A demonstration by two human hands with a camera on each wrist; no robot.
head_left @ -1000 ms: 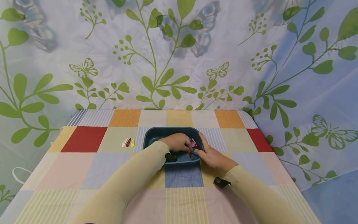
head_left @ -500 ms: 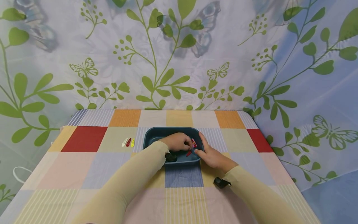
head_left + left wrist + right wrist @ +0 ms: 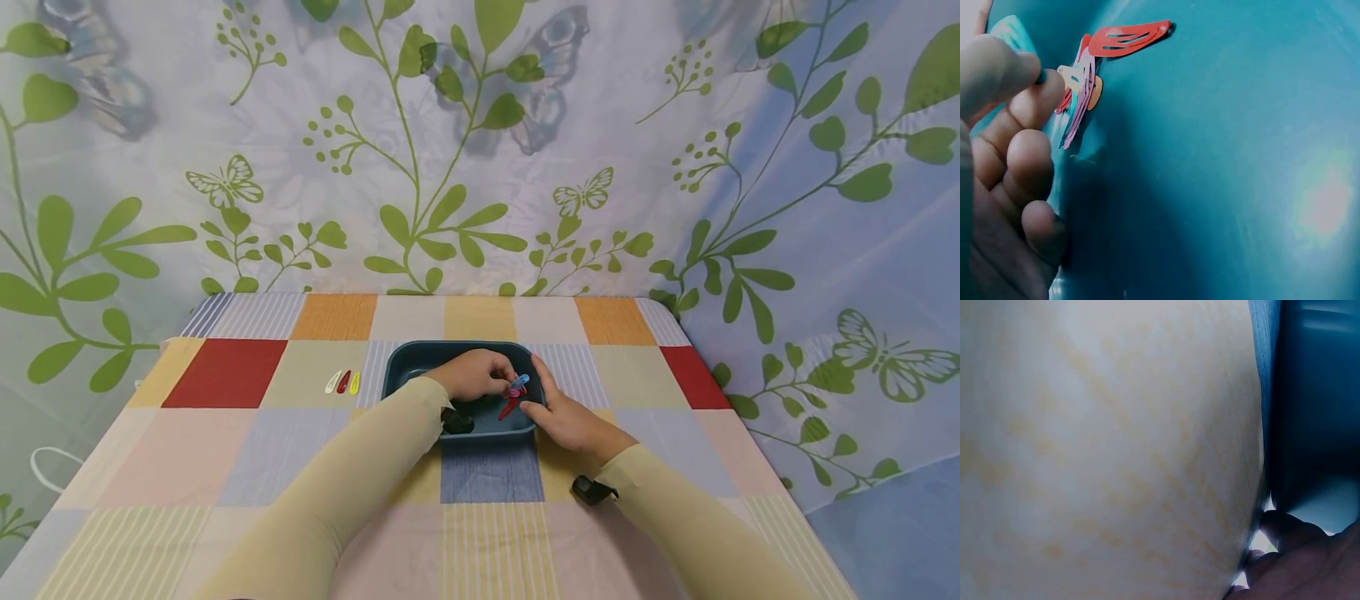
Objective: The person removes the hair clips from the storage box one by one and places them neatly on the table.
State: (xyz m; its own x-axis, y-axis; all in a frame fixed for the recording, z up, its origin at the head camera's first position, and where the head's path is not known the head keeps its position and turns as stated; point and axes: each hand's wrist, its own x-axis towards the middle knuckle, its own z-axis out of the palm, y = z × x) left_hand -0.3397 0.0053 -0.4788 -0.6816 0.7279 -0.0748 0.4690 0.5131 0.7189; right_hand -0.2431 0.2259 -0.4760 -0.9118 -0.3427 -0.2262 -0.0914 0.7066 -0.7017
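My left hand is over the dark blue tray. Between thumb and forefinger it pinches a light blue hair clip, which also shows as a small blue shape in the head view. Just beyond those fingertips lies a bunch of hair clips in pink, red, orange and teal, partly overlapping. A red hair clip lies flat on the tray floor beside the bunch. My right hand grips the tray's right end, its thumb over the rim and its fingers along the outer wall.
Left of the tray, a white hair clip, a red snap clip and a yellow hair clip lie side by side on the checkered tablecloth. A leaf-patterned curtain hangs behind the table.
The light blue clip has come up into view in my left fingers, above the bunch. The red clip in the tray has shifted and shows more. My right hand keeps its grip.
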